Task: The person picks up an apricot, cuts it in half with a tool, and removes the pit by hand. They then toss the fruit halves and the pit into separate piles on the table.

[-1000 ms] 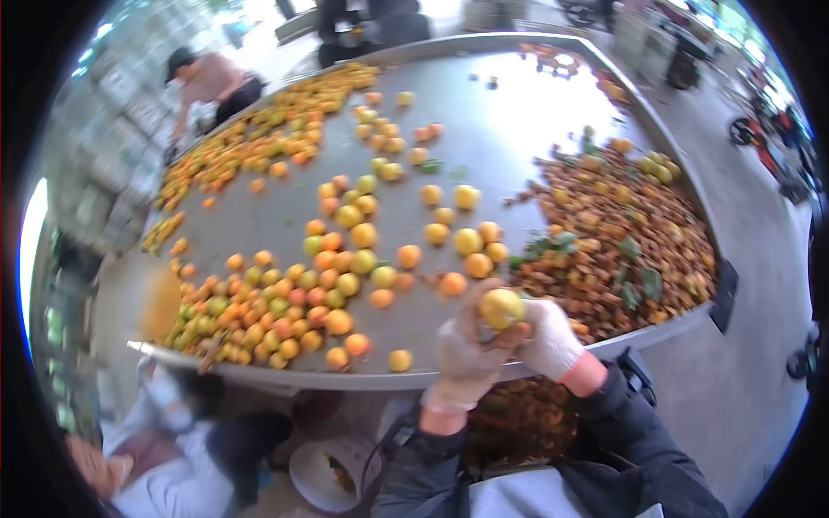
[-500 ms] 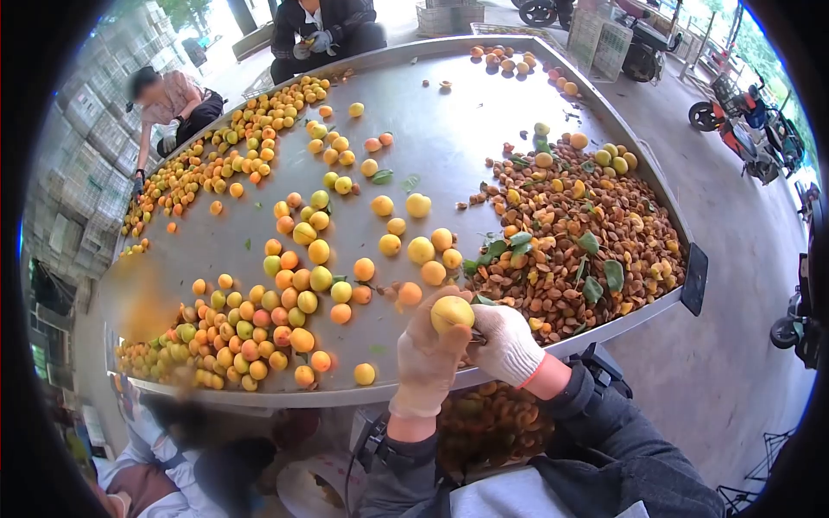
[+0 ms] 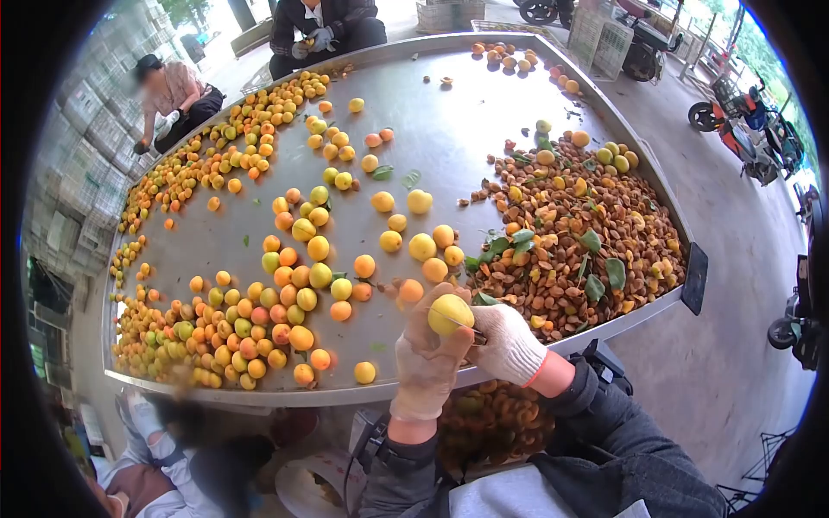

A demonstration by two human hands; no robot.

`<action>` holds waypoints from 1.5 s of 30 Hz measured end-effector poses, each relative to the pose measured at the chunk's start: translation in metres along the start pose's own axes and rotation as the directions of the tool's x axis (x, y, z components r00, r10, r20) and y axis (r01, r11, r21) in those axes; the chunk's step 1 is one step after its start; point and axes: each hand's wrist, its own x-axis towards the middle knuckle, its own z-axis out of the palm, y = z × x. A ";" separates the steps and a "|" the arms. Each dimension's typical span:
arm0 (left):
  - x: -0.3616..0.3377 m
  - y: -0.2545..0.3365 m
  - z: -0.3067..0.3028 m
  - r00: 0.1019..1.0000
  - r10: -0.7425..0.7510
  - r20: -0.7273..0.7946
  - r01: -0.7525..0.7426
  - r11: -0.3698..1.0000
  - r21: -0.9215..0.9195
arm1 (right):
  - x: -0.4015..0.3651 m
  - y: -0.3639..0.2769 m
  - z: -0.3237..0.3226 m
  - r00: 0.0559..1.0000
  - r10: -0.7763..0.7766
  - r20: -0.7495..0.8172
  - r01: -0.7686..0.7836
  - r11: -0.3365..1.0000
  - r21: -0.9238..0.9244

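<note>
My left hand, in a pale, stained glove, holds a yellow apricot at the near edge of the metal table. Beside it, my right hand, in a white knitted glove, is closed round a small tool whose thin metal part touches the fruit's right side; its handle is hidden in the fingers. Loose apricots lie just beyond my hands. To the right is a heap of brown pits with green leaves on it.
Many apricots cover the table's left side. A dark phone-like object is at the right corner. Below the edge sits a container of halved fruit. Co-workers are at the far edge, far left and near left.
The far-left co-worker has pulled an arm back from the fruit. The near-left co-worker's blurred hand has withdrawn from over the table. My hands have barely moved, still holding the apricot.
</note>
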 end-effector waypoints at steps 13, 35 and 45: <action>0.007 0.010 -0.015 0.830 0.399 0.390 -0.487 0.179 0.855 | 0.014 0.019 -0.007 0.938 0.005 0.346 -0.047 0.993 0.112; 0.001 0.003 -0.012 0.940 0.331 0.084 -0.314 0.742 0.592 | 0.008 -0.008 -0.005 0.998 -0.007 0.061 0.014 0.992 -0.122; -0.002 0.015 -0.006 0.977 0.194 0.090 -0.211 0.807 0.551 | 0.008 0.011 -0.009 0.939 0.036 0.341 -0.123 0.964 0.236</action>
